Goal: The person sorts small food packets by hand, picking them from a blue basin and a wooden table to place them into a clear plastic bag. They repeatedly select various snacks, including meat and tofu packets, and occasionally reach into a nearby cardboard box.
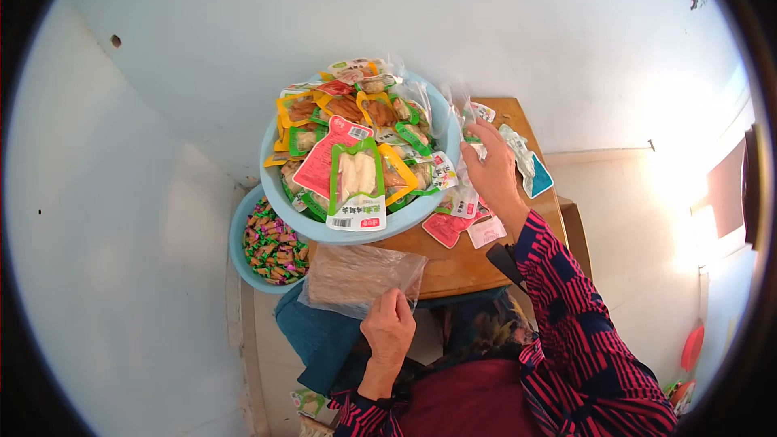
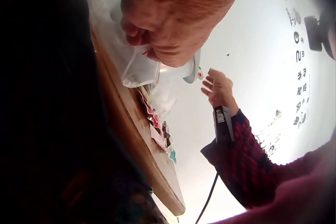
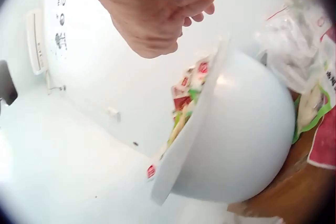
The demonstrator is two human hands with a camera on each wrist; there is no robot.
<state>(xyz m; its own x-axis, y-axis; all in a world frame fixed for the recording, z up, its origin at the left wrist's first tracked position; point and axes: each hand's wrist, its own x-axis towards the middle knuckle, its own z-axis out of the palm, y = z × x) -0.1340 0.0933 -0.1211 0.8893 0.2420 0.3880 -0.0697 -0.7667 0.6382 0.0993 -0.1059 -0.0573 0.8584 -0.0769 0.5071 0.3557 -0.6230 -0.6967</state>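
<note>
Gripping a clear bag (image 1: 348, 275) near its right corner with the left hand (image 1: 388, 325), with fingers curled in tight. Can see the bag lying over the near edge of the table (image 1: 461, 271), toward the near left corner, below the big basin (image 3: 241, 129). Cannot tell whether the bag contains anything.

Holding the right hand (image 1: 490, 170) up above the right part of the table, just right of the big basin, with fingers relaxed, a little bent and apart, with nothing visible in them. Shown from the left wrist as raised well above the tabletop.

Can see the big basin taking up the left part of the table, heaped above its rim with packets. Topped at the front by a pink packet (image 1: 324, 162) and, overlapping it, a green packet (image 1: 356, 182) reaching over the near rim.

Scattered right of the big basin, below the right hand: clear wrap (image 1: 463, 105) toward the far edge, pink packs (image 1: 443, 229) toward the near edge, a teal pack (image 1: 541, 178) at the right edge. Set lower, beyond the table's left edge: a small basin (image 1: 238, 247) full of sweets (image 1: 275, 247).
</note>
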